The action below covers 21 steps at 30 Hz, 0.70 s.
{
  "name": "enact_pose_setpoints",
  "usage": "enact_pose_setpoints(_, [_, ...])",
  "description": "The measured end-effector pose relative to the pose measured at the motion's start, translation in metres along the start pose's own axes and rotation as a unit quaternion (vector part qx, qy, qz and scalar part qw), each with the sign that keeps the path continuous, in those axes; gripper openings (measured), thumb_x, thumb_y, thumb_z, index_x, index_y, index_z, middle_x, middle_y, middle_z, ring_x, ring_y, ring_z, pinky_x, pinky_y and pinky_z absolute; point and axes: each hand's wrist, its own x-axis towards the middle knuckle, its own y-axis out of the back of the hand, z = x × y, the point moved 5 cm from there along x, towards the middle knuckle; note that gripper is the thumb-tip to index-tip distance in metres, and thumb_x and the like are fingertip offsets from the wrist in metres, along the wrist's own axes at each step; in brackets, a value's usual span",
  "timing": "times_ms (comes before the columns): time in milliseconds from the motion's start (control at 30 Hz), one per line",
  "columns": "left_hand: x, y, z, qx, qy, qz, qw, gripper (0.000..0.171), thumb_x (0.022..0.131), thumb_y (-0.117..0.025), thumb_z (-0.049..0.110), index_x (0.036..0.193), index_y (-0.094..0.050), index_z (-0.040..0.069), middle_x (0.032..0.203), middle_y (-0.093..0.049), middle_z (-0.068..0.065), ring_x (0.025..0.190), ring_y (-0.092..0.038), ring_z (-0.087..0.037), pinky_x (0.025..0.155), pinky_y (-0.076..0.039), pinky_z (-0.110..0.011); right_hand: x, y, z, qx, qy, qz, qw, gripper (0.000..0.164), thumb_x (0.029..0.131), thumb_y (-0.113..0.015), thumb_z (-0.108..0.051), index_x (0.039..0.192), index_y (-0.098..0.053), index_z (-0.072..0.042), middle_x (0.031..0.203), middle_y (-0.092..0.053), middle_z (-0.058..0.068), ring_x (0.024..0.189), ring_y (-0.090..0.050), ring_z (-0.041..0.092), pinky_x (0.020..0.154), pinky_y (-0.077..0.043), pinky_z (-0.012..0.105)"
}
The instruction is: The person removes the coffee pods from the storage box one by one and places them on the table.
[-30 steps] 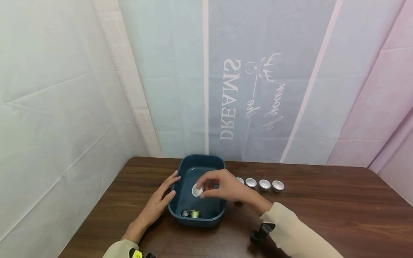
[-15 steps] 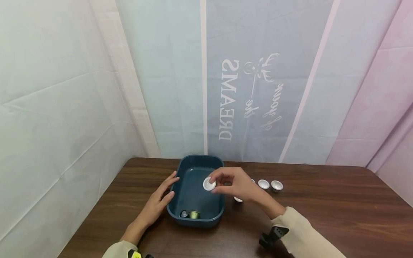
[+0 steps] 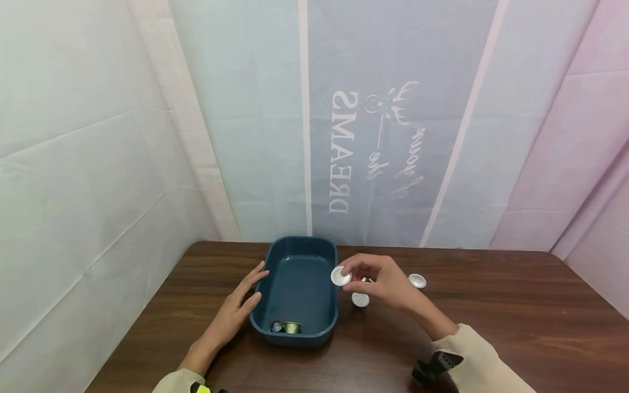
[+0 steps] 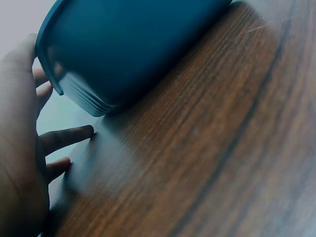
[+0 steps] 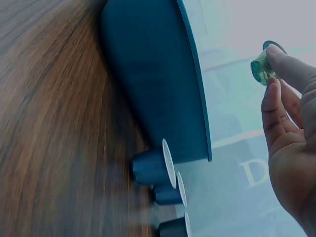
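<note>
My right hand (image 3: 385,279) pinches a coffee capsule (image 3: 340,276) by thumb and fingers, its silver lid facing me, at the right rim of a blue plastic basin (image 3: 295,339). The right wrist view reveals a green body on the held capsule (image 5: 260,70). My left hand (image 3: 235,307) lies along the basin's left side with fingers extended, fingertips at the rim. Inside the basin's near end lie a dark capsule (image 3: 277,326) and a light green capsule (image 3: 292,327), both on their sides.
Right of the basin a silver-lidded capsule (image 3: 360,299) stands on the wooden table (image 3: 491,311). Another capsule (image 3: 417,280) shows beyond my right wrist; my hand hides others. In the right wrist view, a blue-bodied capsule (image 5: 149,168) heads a row beside the basin. A printed curtain (image 3: 265,136) hangs behind.
My right hand has carried the capsule rightward, from over the basin's middle to its right rim. It now covers more of the capsule row. The left hand stays at the basin.
</note>
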Motion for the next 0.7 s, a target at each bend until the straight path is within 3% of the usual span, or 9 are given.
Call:
enact_pose_setpoints(300, [-0.001,0.0,0.003,0.013,0.0,0.0,0.9999,0.044,0.097,-0.048,0.002,0.141,-0.045,0.004,0.152,-0.03,-0.015,0.137,-0.031,-0.036,0.106,-0.03,-0.033,-0.024,0.018,0.026,-0.001,-0.027,0.05,0.998,0.026,0.078,-0.076,0.003,0.1,-0.067,-0.008,0.107,-0.065,0.011,0.079,-0.06,0.019,0.066,-0.051,0.029])
enact_pose_setpoints(500, [-0.002,0.0,0.003,0.009,0.0,-0.001,1.0,0.043,0.098,-0.048,0.003,0.141,-0.044,0.003,0.153,-0.03,-0.015,0.137,-0.03,-0.035,0.106,-0.029,-0.028,-0.039,0.029,0.032,-0.021,-0.055,0.079,0.995,0.023,0.079,-0.077,-0.005,0.099,-0.067,-0.011,0.108,-0.066,0.007,0.077,-0.061,0.02,0.064,-0.052,0.03])
enact_pose_setpoints(700, [-0.002,-0.001,0.001,0.0,0.003,0.0,1.0,0.043,0.098,-0.048,0.003,0.141,-0.044,0.005,0.152,-0.03,-0.016,0.137,-0.029,-0.036,0.104,-0.027,-0.022,-0.05,0.036,0.038,-0.018,-0.052,0.105,0.993,0.023,0.078,-0.077,0.001,0.097,-0.066,-0.006,0.105,-0.066,0.011,0.076,-0.062,0.019,0.064,-0.053,0.028])
